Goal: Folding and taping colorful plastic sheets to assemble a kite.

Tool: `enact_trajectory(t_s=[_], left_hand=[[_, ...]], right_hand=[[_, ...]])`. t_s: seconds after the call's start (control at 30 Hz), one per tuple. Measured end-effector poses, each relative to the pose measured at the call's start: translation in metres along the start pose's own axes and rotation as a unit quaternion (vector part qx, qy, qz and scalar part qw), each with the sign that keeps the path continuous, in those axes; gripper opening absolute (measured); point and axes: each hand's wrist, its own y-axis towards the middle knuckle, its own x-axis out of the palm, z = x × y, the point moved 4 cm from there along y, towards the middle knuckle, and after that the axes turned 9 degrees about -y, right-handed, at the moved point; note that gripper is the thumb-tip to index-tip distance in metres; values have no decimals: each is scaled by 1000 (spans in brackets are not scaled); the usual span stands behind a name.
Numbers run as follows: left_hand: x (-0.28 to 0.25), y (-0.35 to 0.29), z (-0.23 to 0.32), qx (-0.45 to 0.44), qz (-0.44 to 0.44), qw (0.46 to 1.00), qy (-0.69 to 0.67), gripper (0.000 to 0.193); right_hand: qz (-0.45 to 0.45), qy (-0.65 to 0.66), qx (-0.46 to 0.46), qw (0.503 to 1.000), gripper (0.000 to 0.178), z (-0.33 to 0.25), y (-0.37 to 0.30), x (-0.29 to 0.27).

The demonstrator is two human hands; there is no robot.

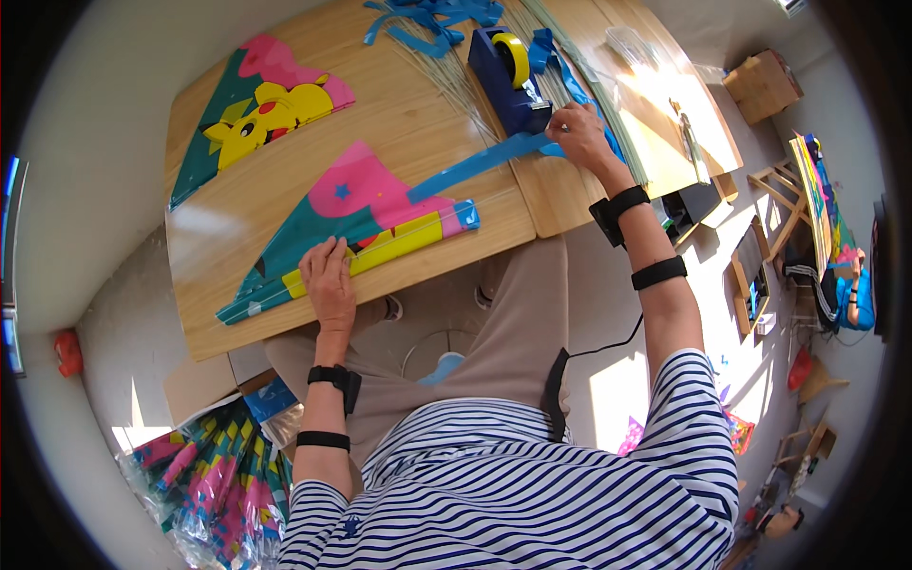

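Fingers of the left hand (328, 280), held close together, press on the near printed sheet (356, 220), which lies at the near left of the wooden table (218, 237); the weight probably keeps its folded yellow edge from shifting. The right hand (581, 133), farther off to the right, has its fingers curled and appears to pinch one end of a blue strip (475, 166). That strip slants down left onto the sheet's pink part, seemingly drawn out to keep it straight; whether it is fixed there I cannot tell. One tape dispenser (503, 90) with one yellow roll (514, 59) stands just beside the right hand, presumably for easy reach.

Two printed sheets lie on the table, counting the far one (266, 114). Thin rods (461, 81) at the far side are too many to count.
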Motion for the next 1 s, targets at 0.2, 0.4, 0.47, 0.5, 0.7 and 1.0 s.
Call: enact_trajectory(t_s=[0.2, 0.4, 0.47, 0.5, 0.7, 1.0], left_hand=[[1, 1, 0, 1, -5, 1000, 3, 32], [1, 1, 0, 3, -2, 1000, 2, 32], [0, 1, 1, 6, -1, 1000, 1, 32], [0, 0, 0, 4, 1, 1000, 2, 32], [1, 1, -1, 8, 2, 1000, 0, 32], [0, 0, -2, 5, -3, 1000, 5, 33]], right_hand=[[110, -92, 46, 989, 16, 2, -4, 13], [275, -8, 118, 954, 18, 2, -38, 16], [284, 116, 169, 937, 12, 1, -58, 19], [213, 256, 223, 916, 12, -3, -69, 27], [-41, 702, 425, 570, 12, -34, -95, 78], [35, 802, 392, 449, 8, -45, -64, 91]])
